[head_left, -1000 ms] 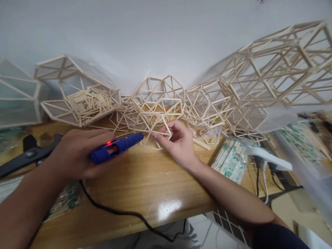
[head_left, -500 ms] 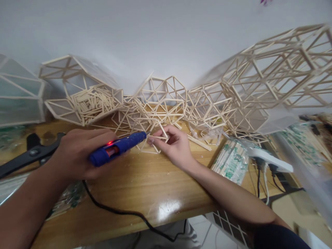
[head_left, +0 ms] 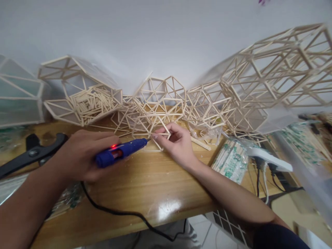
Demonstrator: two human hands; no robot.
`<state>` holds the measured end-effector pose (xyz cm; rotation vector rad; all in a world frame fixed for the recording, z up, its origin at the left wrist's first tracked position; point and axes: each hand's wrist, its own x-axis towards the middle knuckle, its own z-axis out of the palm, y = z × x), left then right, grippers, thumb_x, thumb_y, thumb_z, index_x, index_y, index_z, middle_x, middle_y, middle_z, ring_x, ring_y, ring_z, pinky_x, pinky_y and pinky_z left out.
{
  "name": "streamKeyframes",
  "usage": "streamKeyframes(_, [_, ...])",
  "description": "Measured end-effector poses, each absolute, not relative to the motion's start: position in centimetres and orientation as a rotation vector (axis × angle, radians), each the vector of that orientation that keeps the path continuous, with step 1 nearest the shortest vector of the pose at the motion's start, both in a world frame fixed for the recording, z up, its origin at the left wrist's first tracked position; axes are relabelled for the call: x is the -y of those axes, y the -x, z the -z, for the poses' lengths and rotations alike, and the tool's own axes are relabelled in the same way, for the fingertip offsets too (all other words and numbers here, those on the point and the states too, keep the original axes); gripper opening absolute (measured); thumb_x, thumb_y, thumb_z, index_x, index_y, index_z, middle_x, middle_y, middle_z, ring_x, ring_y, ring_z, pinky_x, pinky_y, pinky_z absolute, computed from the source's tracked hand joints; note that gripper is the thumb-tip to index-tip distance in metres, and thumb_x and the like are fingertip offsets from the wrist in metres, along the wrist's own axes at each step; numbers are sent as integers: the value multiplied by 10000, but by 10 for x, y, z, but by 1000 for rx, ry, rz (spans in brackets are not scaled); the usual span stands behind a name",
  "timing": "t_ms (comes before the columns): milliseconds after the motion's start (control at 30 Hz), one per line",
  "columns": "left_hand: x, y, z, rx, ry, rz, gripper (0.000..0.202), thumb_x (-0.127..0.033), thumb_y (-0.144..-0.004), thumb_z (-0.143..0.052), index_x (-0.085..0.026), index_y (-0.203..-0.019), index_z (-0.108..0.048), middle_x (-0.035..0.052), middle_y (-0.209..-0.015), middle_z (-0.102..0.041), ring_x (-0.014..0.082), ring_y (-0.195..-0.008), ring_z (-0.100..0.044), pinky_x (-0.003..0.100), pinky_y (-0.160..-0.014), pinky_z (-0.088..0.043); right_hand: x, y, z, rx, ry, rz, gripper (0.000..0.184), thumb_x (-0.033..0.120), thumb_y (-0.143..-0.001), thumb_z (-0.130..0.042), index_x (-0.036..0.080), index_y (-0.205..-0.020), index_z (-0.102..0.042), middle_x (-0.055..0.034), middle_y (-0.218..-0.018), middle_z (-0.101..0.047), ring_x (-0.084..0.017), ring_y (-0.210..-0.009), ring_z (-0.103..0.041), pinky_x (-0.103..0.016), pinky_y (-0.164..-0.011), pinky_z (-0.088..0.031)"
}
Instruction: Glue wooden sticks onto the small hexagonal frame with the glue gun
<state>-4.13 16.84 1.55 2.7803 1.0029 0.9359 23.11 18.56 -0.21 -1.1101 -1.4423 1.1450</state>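
Observation:
My left hand (head_left: 77, 152) is closed round a blue glue gun (head_left: 121, 152) with a glowing red light and a black cord. The gun points right, and its thin tip is close to a joint of a small wooden-stick frame (head_left: 155, 149). Thumb and fingers of my right hand (head_left: 180, 143) pinch this frame at its right side, just beyond the tip. From here I cannot tell whether the tip touches the wood. The frame, made of sticks joined in triangles, rests low over the wooden table (head_left: 129, 193).
Stick lattices (head_left: 166, 86) stand along the wall, with a taller one (head_left: 275, 72) at right. A pile of short sticks (head_left: 92, 103) lies inside the left lattice. Black cutters (head_left: 33, 152) lie at left. Right are wrapped chopsticks (head_left: 230, 160) and a power strip (head_left: 272, 160); the black cord (head_left: 116, 211) crosses the front.
The glue gun and my left hand have shifted slightly right. The small frame has tilted a little in my right hand, which still pinches it.

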Motion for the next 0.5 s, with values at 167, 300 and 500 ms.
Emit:
streamKeyframes(167, [-171, 40, -20, -938, -2789, -902, 67, -315, -951, -634, -256, -925, -616, -59, -640, -641, 103, -465, -558, 217, -461, -382, -184, -231, 4, 1435, 1103, -1182, 166, 350, -799, -857, 222, -788, -751, -8, -751, -751, -125, -589, -537, -274, -556, -395])
streamKeyframes(300, [-172, 39, -21, -875, -2811, -961, 100, -304, -953, -604, -263, -866, -578, -66, -614, -611, 111, -466, -574, 221, -464, -407, -183, -232, 4, 1442, 1141, -1203, 168, 355, -796, -860, 218, -790, -763, 0, -699, -723, -117, -557, -497, -263, -525, -349])
streamKeyframes(500, [-170, 41, -17, -983, -2833, -921, 97, -290, -925, -600, -254, -836, -615, -49, -623, -627, 121, -474, -578, 236, -476, -397, -184, -231, 5, 1440, 1174, -1211, 180, 361, -780, -856, 212, -771, -755, 6, -642, -686, -119, -545, -481, -263, -516, -331])
